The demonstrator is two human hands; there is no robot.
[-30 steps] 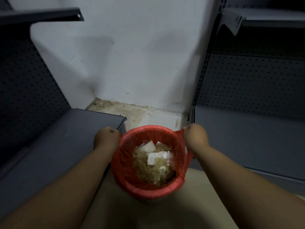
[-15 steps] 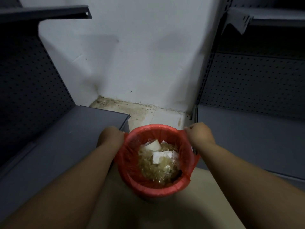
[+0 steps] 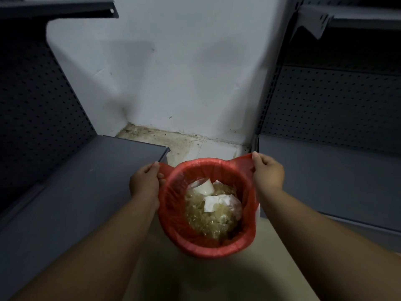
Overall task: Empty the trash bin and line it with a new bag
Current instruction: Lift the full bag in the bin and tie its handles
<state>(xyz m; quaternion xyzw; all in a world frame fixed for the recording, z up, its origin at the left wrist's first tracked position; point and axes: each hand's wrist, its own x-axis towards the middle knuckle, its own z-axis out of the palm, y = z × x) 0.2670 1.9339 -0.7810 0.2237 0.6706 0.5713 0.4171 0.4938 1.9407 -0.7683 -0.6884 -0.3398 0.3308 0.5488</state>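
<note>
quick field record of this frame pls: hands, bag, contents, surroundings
left hand: pinching the left edge of the red bag, pulled outward
right hand: pinching the right edge of the bag, pulled up and outward
bag state: open, near edge folded over the rim, bin itself mostly hidden
contents: crumpled clear plastic, white paper scraps, a white cup
surroundings: grey shelves left and right, white wall behind, stained floor
task stage: bag not yet lifted out

Two bare forearms reach in from the lower corners, sleeveless as far as visible. The bare left hand (image 3: 145, 185) and bare right hand (image 3: 268, 174) wear no gloves, rings, watches or bands behind the fingers.
</note>
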